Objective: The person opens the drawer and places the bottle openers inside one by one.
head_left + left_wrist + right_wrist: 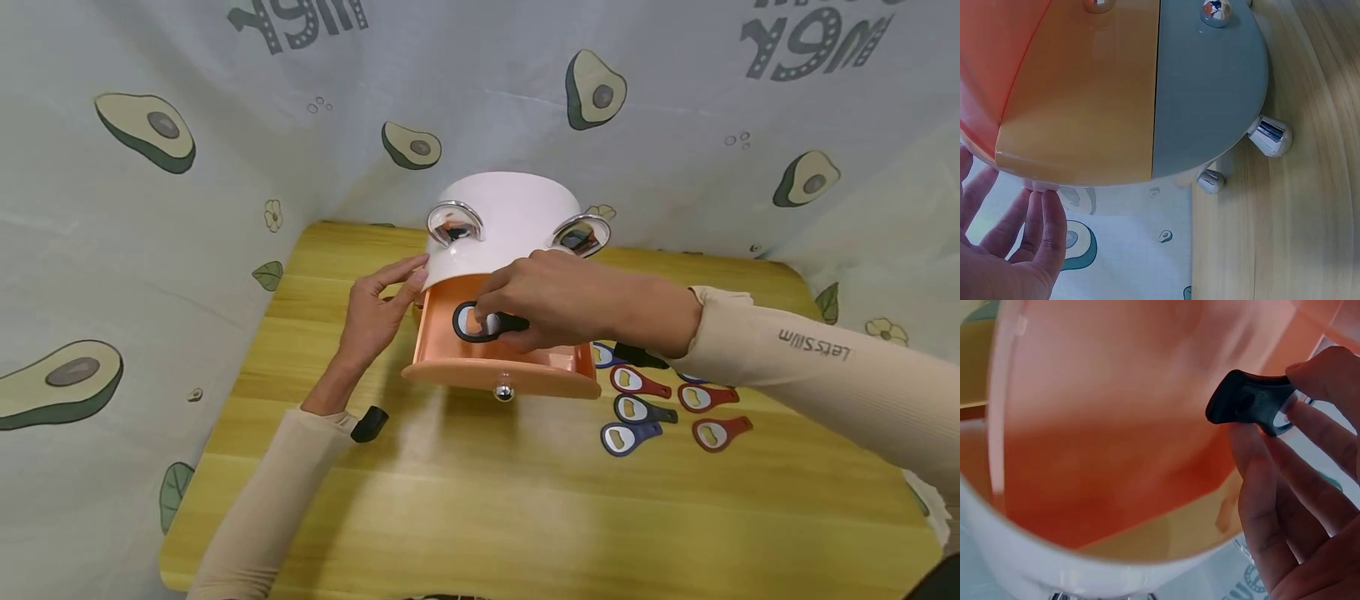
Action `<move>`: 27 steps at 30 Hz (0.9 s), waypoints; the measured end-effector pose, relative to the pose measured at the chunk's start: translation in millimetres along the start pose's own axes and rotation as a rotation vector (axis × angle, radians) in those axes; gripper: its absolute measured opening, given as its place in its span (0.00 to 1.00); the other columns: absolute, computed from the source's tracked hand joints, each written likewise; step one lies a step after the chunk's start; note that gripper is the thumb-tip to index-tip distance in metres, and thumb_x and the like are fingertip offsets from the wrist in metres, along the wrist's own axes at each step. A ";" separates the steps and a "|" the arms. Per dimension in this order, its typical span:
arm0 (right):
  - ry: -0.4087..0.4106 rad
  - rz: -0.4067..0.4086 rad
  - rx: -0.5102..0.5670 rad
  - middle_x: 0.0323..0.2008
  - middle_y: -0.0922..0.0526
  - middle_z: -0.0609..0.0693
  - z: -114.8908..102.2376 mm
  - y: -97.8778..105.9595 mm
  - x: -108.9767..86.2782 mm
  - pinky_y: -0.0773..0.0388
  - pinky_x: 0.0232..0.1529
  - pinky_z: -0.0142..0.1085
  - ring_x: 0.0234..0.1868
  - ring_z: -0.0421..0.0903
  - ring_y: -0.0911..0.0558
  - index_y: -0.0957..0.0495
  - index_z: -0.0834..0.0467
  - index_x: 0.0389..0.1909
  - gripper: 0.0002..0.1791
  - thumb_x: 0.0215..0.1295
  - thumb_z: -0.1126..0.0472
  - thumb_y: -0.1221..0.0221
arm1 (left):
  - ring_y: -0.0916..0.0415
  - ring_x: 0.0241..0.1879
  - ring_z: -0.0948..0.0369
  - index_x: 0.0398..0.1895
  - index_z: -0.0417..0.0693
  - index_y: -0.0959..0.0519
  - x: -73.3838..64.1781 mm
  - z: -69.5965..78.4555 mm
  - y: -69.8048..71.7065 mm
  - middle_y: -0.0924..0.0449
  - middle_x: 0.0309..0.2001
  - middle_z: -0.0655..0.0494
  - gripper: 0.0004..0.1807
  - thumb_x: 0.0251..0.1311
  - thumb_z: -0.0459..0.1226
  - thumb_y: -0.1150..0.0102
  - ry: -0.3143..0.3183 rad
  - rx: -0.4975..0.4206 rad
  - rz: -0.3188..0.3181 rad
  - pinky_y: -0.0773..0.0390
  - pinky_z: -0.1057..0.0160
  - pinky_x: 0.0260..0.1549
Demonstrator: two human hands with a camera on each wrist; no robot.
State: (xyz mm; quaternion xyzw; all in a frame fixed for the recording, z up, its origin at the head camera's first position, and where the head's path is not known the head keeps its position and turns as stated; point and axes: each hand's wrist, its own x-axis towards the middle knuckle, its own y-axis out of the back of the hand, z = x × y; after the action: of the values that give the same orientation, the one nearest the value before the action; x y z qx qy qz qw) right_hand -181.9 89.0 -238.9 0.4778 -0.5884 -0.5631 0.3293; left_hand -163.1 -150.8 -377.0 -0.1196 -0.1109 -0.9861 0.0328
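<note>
My right hand (551, 298) pinches a black bottle opener (1265, 403) between thumb and fingers, over the pulled-out orange drawer (450, 373). The opener's handle (513, 323) points right in the head view, its ringed end to the left. Behind the drawer stands a rounded white cabinet (517, 200). With fingers extended, my left hand (371, 318) touches the left side of this cabinet beside the drawer. In the left wrist view, the fingertips rest at the edge of the cabinet, near an ochre drawer front (1085, 119) and a grey-blue one (1210, 94).
Several bottle openers, among them a red one (708, 398) and a blue one (626, 437), lie on the wooden table (480, 508) right of the drawer. Two chrome eye-like pieces stick out from the cabinet. An avocado-print cloth (480, 92) hangs behind.
</note>
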 end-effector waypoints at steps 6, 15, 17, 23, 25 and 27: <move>-0.002 0.000 0.027 0.48 0.13 0.48 1.1 -8.4 5.5 0.17 0.45 0.45 0.44 0.46 0.14 0.15 0.50 0.49 0.13 0.63 0.57 0.32 | 0.27 0.66 0.54 0.62 0.43 0.20 0.3 0.6 -4.7 0.23 0.64 0.47 0.18 0.72 0.35 0.44 0.029 -0.009 -0.023 0.19 0.58 0.51; -0.005 0.124 -0.038 0.44 0.11 0.49 1.5 -9.9 -0.3 0.17 0.33 0.40 0.35 0.46 0.13 0.14 0.54 0.48 0.12 0.63 0.63 0.32 | 0.26 0.64 0.60 0.61 0.51 0.18 0.0 -0.5 -6.0 0.21 0.63 0.54 0.17 0.72 0.40 0.42 0.014 -0.008 -0.031 0.19 0.56 0.50; -0.007 0.146 -0.041 0.43 0.11 0.48 2.5 -8.1 -4.1 0.18 0.32 0.40 0.34 0.45 0.13 0.14 0.54 0.47 0.11 0.64 0.63 0.33 | 0.26 0.64 0.62 0.60 0.53 0.18 0.3 -0.6 -5.7 0.20 0.62 0.55 0.17 0.71 0.42 0.42 0.005 -0.010 -0.027 0.18 0.54 0.51; 0.018 0.216 -0.053 0.37 0.11 0.47 10.3 -7.0 -22.6 0.24 0.26 0.35 0.26 0.42 0.19 0.14 0.55 0.45 0.10 0.63 0.65 0.33 | 0.27 0.65 0.62 0.60 0.54 0.17 -0.3 -1.1 -2.6 0.20 0.62 0.56 0.17 0.71 0.42 0.42 -0.006 -0.011 -0.017 0.19 0.54 0.54; 0.020 0.241 -0.054 0.35 0.12 0.47 13.0 -8.4 -30.1 0.25 0.25 0.33 0.24 0.41 0.21 0.14 0.55 0.44 0.10 0.62 0.65 0.33 | 0.27 0.65 0.62 0.60 0.54 0.18 -0.3 -1.5 -1.6 0.20 0.62 0.56 0.17 0.71 0.43 0.42 -0.006 -0.004 -0.016 0.19 0.59 0.51; 0.015 0.260 -0.042 0.34 0.12 0.47 15.6 -9.4 -37.9 0.25 0.25 0.32 0.23 0.41 0.22 0.14 0.55 0.44 0.10 0.61 0.65 0.32 | 0.28 0.65 0.62 0.60 0.53 0.18 -0.3 -1.5 -0.5 0.20 0.62 0.55 0.17 0.71 0.43 0.42 -0.008 0.004 -0.013 0.19 0.65 0.48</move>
State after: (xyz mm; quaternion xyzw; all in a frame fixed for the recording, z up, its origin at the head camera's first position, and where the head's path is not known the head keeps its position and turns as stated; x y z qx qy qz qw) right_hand -182.1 130.6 -244.8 0.3947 -0.6311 -0.5240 0.4140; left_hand -163.2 -150.6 -378.6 -0.1227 -0.1139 -0.9855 0.0261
